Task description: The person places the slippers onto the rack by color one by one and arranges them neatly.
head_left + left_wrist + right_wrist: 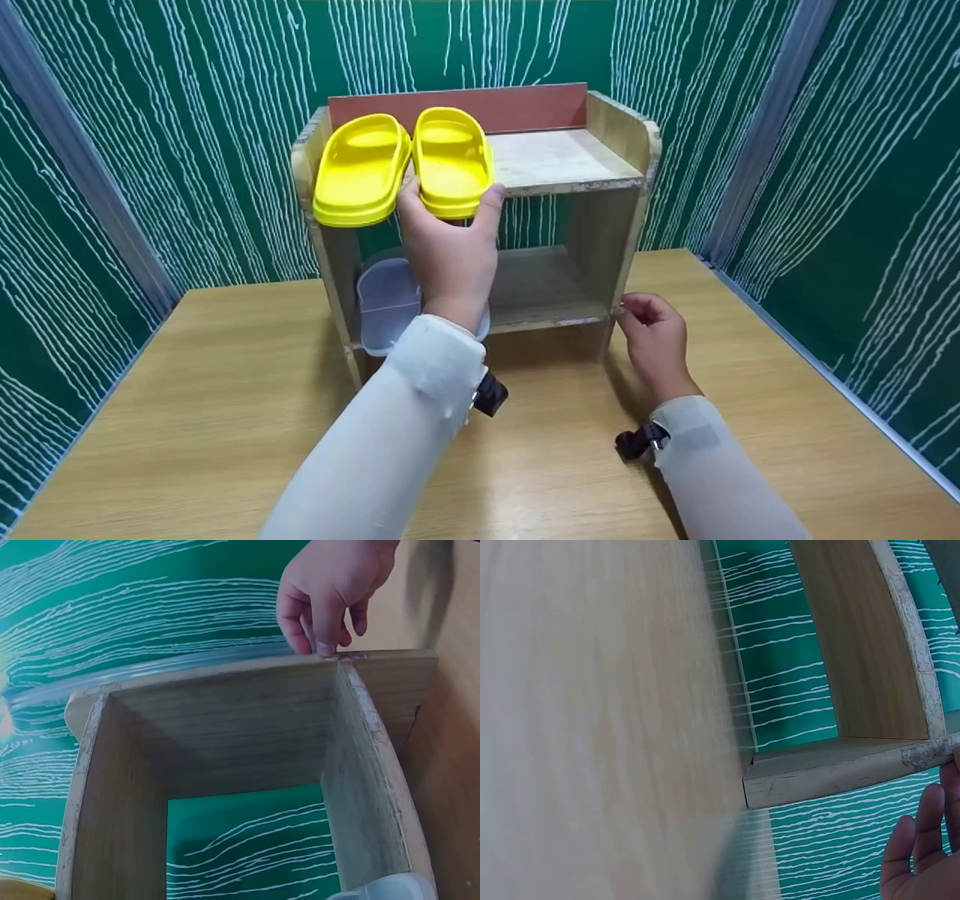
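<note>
Two yellow clogs, a left one [360, 169] and a right one [452, 154], lie side by side on the top shelf of a small wooden rack [570, 154], heels toward me. My left hand [454, 262] grips the heel of the right clog, thumb on its right side and fingers on its left. A pale grey slipper [388, 304] lies on the lower shelf, partly behind my left arm. My right hand [656, 337] pinches the front edge of the rack's right side panel, low down; in the left wrist view its fingertips [325, 649] rest at that edge.
The rack stands on a wooden table [555, 457]. A reddish back board [525, 109] closes off the top shelf. Green walls with white streaks [225, 150] surround the table at the back and both sides. The lower shelf [540, 289] extends right of the grey slipper.
</note>
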A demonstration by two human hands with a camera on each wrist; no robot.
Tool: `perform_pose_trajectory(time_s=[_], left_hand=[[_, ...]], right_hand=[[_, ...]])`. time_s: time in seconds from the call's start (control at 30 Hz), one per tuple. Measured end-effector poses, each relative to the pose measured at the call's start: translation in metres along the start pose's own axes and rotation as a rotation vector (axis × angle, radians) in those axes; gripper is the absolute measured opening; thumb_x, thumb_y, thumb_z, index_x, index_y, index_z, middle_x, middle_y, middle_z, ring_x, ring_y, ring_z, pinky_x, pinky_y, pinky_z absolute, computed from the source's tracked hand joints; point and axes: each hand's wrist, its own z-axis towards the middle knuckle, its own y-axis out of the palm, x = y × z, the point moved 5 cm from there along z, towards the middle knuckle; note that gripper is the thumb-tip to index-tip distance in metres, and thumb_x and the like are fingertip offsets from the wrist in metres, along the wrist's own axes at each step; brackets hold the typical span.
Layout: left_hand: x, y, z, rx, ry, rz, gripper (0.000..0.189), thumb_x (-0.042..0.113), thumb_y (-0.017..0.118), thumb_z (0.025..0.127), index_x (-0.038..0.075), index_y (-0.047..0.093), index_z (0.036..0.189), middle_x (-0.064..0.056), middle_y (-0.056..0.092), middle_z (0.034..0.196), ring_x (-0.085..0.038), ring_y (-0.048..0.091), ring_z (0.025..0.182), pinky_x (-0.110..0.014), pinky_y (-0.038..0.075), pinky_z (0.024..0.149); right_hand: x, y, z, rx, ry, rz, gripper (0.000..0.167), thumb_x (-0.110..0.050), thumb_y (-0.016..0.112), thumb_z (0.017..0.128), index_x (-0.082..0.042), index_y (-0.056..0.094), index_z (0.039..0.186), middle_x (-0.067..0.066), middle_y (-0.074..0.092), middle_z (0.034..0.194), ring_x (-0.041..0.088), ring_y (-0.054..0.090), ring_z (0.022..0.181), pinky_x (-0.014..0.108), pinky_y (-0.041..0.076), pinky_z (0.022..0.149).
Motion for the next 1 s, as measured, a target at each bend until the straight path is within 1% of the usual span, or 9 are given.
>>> perform_pose_trajectory(time_s=[0.23, 0.3, 0.47, 0.57, 0.63, 0.77, 0.83, 0.93, 1.0], left_hand=[[0.002, -0.005, -0.004, -0.039, 0.048, -0.055, 0.091, 0.036, 0.087, 0.088, 0.019, 0.028, 0.156, -0.001, 0.045, 0.150, -0.011, 0.050, 0.133, -0.022, 0.047, 0.111], [0.002, -0.007, -0.007, -0.047, 0.062, -0.064, 0.090, 0.037, 0.086, 0.089, 0.019, 0.028, 0.154, -0.002, 0.046, 0.147, -0.012, 0.053, 0.130, -0.023, 0.049, 0.109], [-0.001, -0.016, -0.020, -0.055, 0.075, -0.010, 0.080, 0.044, 0.081, 0.092, 0.015, 0.032, 0.149, -0.005, 0.053, 0.122, -0.017, 0.057, 0.107, -0.028, 0.057, 0.094], [-0.001, -0.023, -0.030, -0.060, 0.121, 0.025, 0.071, 0.041, 0.078, 0.092, 0.011, 0.038, 0.142, -0.008, 0.051, 0.107, -0.020, 0.055, 0.095, -0.032, 0.056, 0.087], [0.001, -0.029, -0.038, -0.084, 0.166, 0.024, 0.064, 0.038, 0.077, 0.092, 0.008, 0.041, 0.137, -0.008, 0.051, 0.104, -0.019, 0.055, 0.093, -0.034, 0.055, 0.086], [0.005, -0.044, -0.052, -0.158, 0.223, 0.028, 0.054, 0.035, 0.075, 0.093, 0.009, 0.047, 0.130, -0.006, 0.054, 0.109, -0.017, 0.055, 0.100, -0.036, 0.054, 0.091], [0.007, -0.054, -0.058, -0.199, 0.238, 0.060, 0.052, 0.036, 0.074, 0.093, 0.009, 0.049, 0.129, -0.005, 0.055, 0.114, -0.016, 0.055, 0.107, -0.038, 0.054, 0.096], [0.010, -0.071, -0.064, -0.262, 0.262, 0.133, 0.050, 0.037, 0.074, 0.093, 0.010, 0.052, 0.128, -0.003, 0.057, 0.121, -0.016, 0.054, 0.115, -0.040, 0.052, 0.101], [0.011, -0.080, -0.067, -0.321, 0.276, 0.177, 0.049, 0.037, 0.074, 0.092, 0.010, 0.055, 0.127, -0.003, 0.058, 0.124, -0.018, 0.053, 0.119, -0.042, 0.050, 0.105]], right_hand=[[-0.002, -0.004, 0.001, -0.019, 0.020, 0.006, 0.025, -0.021, 0.069, 0.104, -0.004, 0.069, 0.123, 0.003, 0.067, 0.112, 0.018, 0.058, 0.105, 0.019, 0.052, 0.087], [-0.002, -0.007, 0.001, -0.023, 0.035, 0.007, 0.027, -0.024, 0.068, 0.104, -0.007, 0.069, 0.125, 0.003, 0.066, 0.116, 0.018, 0.057, 0.108, 0.019, 0.052, 0.089], [-0.006, -0.018, 0.002, 0.012, 0.052, 0.036, 0.033, -0.030, 0.067, 0.105, -0.011, 0.068, 0.131, -0.001, 0.063, 0.121, 0.016, 0.056, 0.115, 0.018, 0.050, 0.095], [-0.016, -0.028, 0.003, 0.090, 0.006, 0.078, 0.032, -0.027, 0.069, 0.103, -0.005, 0.070, 0.127, -0.005, 0.066, 0.111, 0.014, 0.059, 0.106, 0.017, 0.051, 0.089], [-0.023, -0.034, 0.002, 0.133, -0.021, 0.090, 0.030, -0.026, 0.068, 0.104, -0.004, 0.071, 0.124, -0.006, 0.068, 0.107, 0.013, 0.061, 0.103, 0.018, 0.051, 0.087], [-0.054, -0.040, -0.007, 0.167, -0.112, 0.066, 0.029, -0.027, 0.064, 0.106, -0.005, 0.072, 0.123, -0.007, 0.067, 0.109, 0.013, 0.059, 0.105, 0.022, 0.049, 0.090], [-0.079, -0.039, -0.015, 0.155, -0.214, 0.069, 0.028, -0.023, 0.063, 0.107, -0.002, 0.071, 0.123, -0.005, 0.068, 0.112, 0.015, 0.059, 0.107, 0.024, 0.049, 0.090], [-0.118, -0.036, -0.032, 0.092, -0.381, 0.091, 0.028, -0.015, 0.062, 0.105, 0.005, 0.068, 0.125, 0.000, 0.069, 0.114, 0.019, 0.060, 0.109, 0.028, 0.049, 0.091], [-0.139, -0.034, -0.045, 0.022, -0.480, 0.092, 0.029, -0.009, 0.062, 0.103, 0.006, 0.066, 0.127, 0.002, 0.069, 0.119, 0.022, 0.061, 0.114, 0.030, 0.049, 0.096]])
